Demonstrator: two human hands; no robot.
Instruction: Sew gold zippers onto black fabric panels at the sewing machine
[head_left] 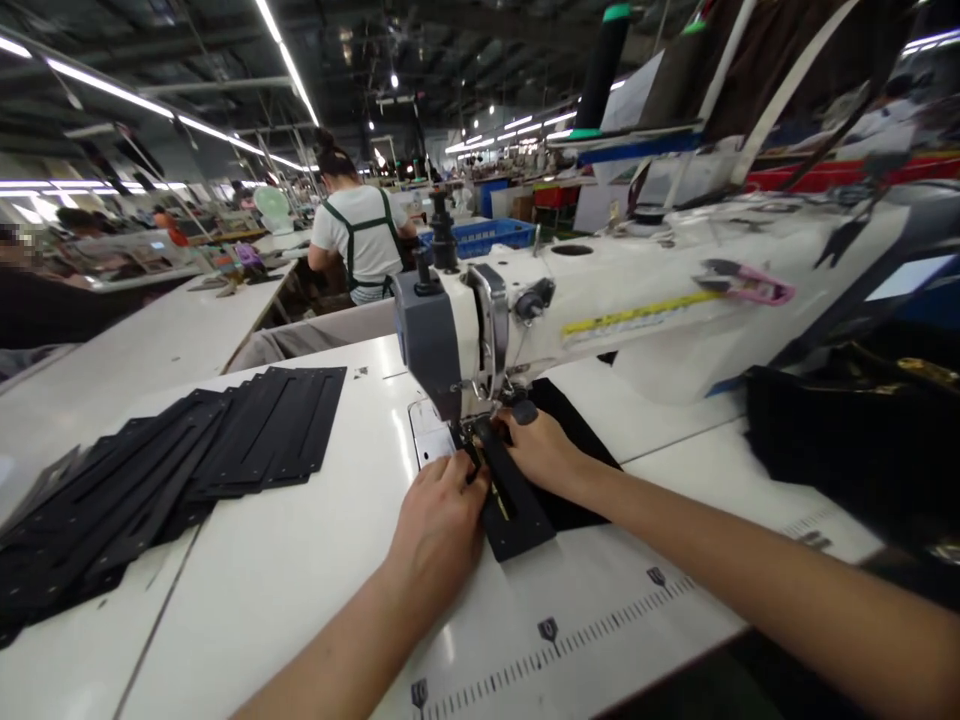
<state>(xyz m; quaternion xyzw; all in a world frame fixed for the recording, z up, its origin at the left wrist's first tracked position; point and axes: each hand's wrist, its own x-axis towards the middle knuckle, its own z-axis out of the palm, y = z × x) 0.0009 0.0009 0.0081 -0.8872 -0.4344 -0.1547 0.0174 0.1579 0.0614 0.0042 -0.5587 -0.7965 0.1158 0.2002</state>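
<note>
A black panel (517, 532) with a slot lies under the needle area of a white sewing machine (480, 330). Gold zipper teeth (501, 500) show inside the slot. My left hand (442, 505) is at the panel's left edge, its fingers bent and pressed together on it just in front of the presser foot. On the other side, my right hand (540, 445) grips the panel beside the foot, its fingertips partly hidden by the machine head. A larger black piece (581, 440) lies beneath my right hand and forearm.
Overlapping black slotted panels (262, 430) are spread on the white table (300, 600) to the left. A dark bundle (832, 440) lies at the right. Pink-handled snips (750, 283) rest on the machine arm. A ruler strip (600, 625) runs along the front edge. A co-worker (360, 230) sits ahead.
</note>
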